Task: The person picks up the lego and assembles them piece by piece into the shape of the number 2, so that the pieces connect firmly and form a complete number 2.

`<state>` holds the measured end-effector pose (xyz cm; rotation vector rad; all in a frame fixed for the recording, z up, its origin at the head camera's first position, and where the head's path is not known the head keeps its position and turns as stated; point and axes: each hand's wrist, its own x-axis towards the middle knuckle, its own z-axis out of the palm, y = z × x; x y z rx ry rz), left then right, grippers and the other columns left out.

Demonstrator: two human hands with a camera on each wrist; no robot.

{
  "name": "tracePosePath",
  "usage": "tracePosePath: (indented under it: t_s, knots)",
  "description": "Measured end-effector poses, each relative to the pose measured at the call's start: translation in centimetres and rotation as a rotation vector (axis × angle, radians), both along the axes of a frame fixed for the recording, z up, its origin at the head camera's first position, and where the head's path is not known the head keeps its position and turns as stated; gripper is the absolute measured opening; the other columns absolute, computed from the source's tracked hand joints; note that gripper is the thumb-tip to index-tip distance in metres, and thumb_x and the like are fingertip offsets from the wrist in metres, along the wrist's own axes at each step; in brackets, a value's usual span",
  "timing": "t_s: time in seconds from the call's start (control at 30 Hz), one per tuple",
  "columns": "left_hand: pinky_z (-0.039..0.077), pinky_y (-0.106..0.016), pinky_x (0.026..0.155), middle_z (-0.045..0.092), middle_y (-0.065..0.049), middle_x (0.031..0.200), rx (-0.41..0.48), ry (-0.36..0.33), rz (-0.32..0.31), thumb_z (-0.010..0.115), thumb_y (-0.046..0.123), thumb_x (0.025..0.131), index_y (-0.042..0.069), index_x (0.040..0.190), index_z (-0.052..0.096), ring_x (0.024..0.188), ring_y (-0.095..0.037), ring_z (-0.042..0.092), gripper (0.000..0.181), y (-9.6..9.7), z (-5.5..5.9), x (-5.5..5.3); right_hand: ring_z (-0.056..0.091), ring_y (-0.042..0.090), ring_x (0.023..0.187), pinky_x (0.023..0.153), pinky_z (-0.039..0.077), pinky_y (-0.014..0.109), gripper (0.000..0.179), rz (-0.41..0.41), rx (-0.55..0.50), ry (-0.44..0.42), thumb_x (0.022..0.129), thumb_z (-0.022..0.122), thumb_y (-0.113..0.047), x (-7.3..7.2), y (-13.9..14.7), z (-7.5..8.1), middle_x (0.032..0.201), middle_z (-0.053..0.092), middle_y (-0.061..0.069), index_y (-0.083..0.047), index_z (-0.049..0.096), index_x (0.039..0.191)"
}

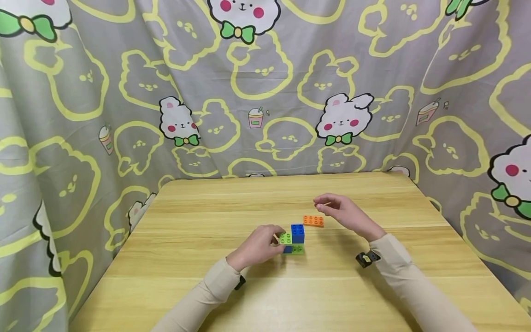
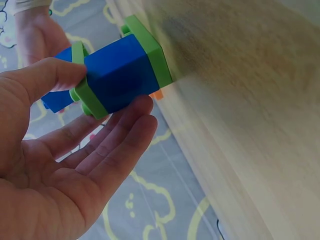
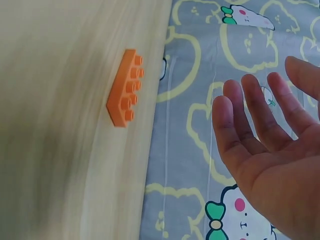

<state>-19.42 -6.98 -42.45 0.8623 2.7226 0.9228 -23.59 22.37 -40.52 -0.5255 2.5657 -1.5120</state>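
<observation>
Where my arms come up from the bottom edge of the head view, they wear plain beige cloth sleeves (image 1: 415, 283), with a small black device (image 1: 365, 259) under my right cuff. Ahead of them is the smooth pale wood-grain surface (image 1: 332, 299).

My left hand (image 1: 258, 246) holds a stack (image 1: 297, 239) of blue and green plastic studded blocks near the middle of the surface. Its thumb presses the near side while the other fingers bend round the far side, so I pinch the stack between them. From the base up it runs: a flat green plate (image 2: 156, 56), a chunky blue brick (image 2: 120, 75), a flat light-green plate (image 1: 285, 238), then a second blue brick (image 1: 297, 233) on the right-hand part of that plate. I cannot tell whether the base touches the surface.

Just beyond the stack and to its right, a flat orange rectangular plastic block (image 1: 313, 221) lies studs up on the surface, apart from both my hands. Near it, to the right, my right hand (image 1: 346, 212) hovers, its fingers loosely bent, wide apart from the thumb and holding nothing.

Past the surface's far edge hangs a grey fabric curtain (image 1: 232, 152) printed with yellow outlines and white cartoon animals in green bows.
</observation>
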Motion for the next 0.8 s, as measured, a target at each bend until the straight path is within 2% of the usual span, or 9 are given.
tracePosePath:
  t_s: [0.17, 0.33, 0.6, 0.8]
  knots:
    - [0.055, -0.018, 0.073, 0.072, -0.01, 0.112, 0.0, 0.004, 0.002, 0.074, 0.013, 0.092, -0.001, 0.125, 0.069, 0.085, -0.009, 0.067, 0.036, -0.1, 0.1, 0.0, 0.063, 0.029, 0.118, 0.097, 0.055, 0.045, 0.037, -0.005, 0.044, 0.034, 0.1, 0.068, -0.03, -0.7, 0.0, 0.3, 0.129, 0.067, 0.01, -0.013, 0.065, 0.133]
    - [0.055, -0.019, 0.073, 0.072, -0.011, 0.115, -0.013, -0.001, 0.007, 0.074, 0.015, 0.093, -0.001, 0.126, 0.069, 0.087, -0.011, 0.069, 0.037, -0.1, 0.2, 0.0, 0.063, 0.03, 0.118, 0.097, 0.055, 0.046, 0.037, -0.01, 0.055, 0.028, 0.099, 0.07, -0.026, -1.3, -0.2, 0.1, 0.131, 0.065, 0.016, -0.013, 0.065, 0.133]
    - [0.054, -0.019, 0.072, 0.072, -0.012, 0.117, -0.027, -0.015, 0.016, 0.075, 0.017, 0.093, -0.001, 0.127, 0.069, 0.088, -0.011, 0.068, 0.039, -0.2, 0.2, -0.1, 0.064, 0.03, 0.115, 0.096, 0.055, 0.044, 0.041, 0.0, 0.049, 0.02, 0.095, 0.075, -0.023, -2.9, -0.3, -1.2, 0.129, 0.064, 0.021, -0.012, 0.065, 0.133]
    - [0.054, -0.02, 0.073, 0.072, -0.012, 0.118, -0.033, -0.014, 0.02, 0.075, 0.019, 0.093, -0.001, 0.127, 0.069, 0.089, -0.011, 0.068, 0.04, -0.3, 0.2, -0.2, 0.064, 0.032, 0.114, 0.098, 0.054, 0.048, 0.045, 0.029, 0.118, 0.031, 0.093, 0.077, -0.02, -3.6, -0.4, -2.2, 0.13, 0.065, 0.022, -0.006, 0.064, 0.135]
